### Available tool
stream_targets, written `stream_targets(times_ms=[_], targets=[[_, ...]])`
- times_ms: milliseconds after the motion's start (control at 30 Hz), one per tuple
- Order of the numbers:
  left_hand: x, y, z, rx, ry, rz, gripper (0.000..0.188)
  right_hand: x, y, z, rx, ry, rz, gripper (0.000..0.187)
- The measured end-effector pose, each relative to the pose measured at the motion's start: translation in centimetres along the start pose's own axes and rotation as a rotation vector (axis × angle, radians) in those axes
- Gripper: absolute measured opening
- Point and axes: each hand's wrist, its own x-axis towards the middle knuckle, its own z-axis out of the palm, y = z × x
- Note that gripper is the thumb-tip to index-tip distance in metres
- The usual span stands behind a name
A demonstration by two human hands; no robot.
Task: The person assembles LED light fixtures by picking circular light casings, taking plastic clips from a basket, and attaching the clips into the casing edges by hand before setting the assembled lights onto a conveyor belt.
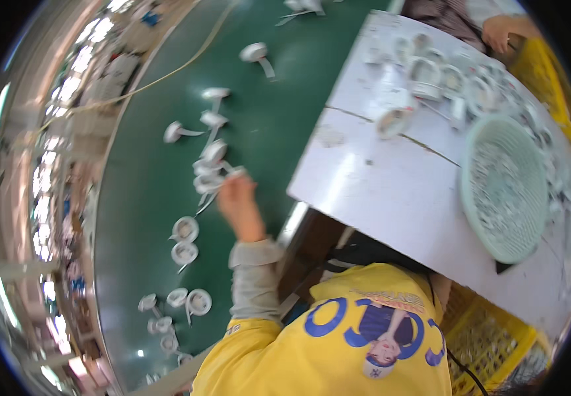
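Note:
My left hand (239, 198) reaches out over the green conveyor belt (266, 125), its sleeve yellow with a grey cuff. The fingers are slightly blurred and drawn together at a white part (236, 171), which they seem to pinch. Just left of the fingertips lies a cluster of round white parts (207, 173) with thin tails. More such ring-shaped parts (184, 230) rest on the belt nearer to me, and others (213, 119) farther away. My right hand is out of view.
On the white table (365, 171) at right stand a pale green basket (471, 198) of small clear pieces and several round white parts (424, 78). Another person's hand (499, 32) is at the far right beside a yellow crate (549, 86). Another yellow crate (490, 336) stands below the table.

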Motion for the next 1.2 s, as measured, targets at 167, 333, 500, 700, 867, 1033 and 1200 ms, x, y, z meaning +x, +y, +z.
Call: stream_targets(times_ms=[167,333,500,700,867,1033,1200], targets=[[4.0,-6.4,-12.3,0.185,0.245,-0.045,0.038,-2.1,9.9,-22.0,-0.645,0.179,-0.201,0.041],[4.5,-4.1,-9.5,0.141,0.039,-0.033,0.054,-5.8,-1.4,-14.6,-0.665,0.099,-0.138,0.044],[5.6,-7.5,-10.1,0.134,0.208,-0.211,0.056,-0.9,-43.6,-4.3,0.109,-0.294,-0.449,0.029],[6.6,-11.0,-13.9,0.230,0.170,-0.214,0.042,-3.7,-60.7,3.7,0.441,-0.655,-0.872,0.018],[4.4,-8.5,-13.1,0.001,0.212,-0.262,0.033,-3.6,-63.0,8.5,0.272,-0.870,-0.895,0.017],[1.3,-3.5,-10.6,-0.281,0.108,-0.029,0.039,-3.9,-64.4,10.9,0.108,-0.956,-1.000,0.011],[0.3,1.2,-1.0,-0.339,-0.004,0.016,0.018,-3.7,-64.4,7.7,0.362,-0.811,-0.795,0.009]])
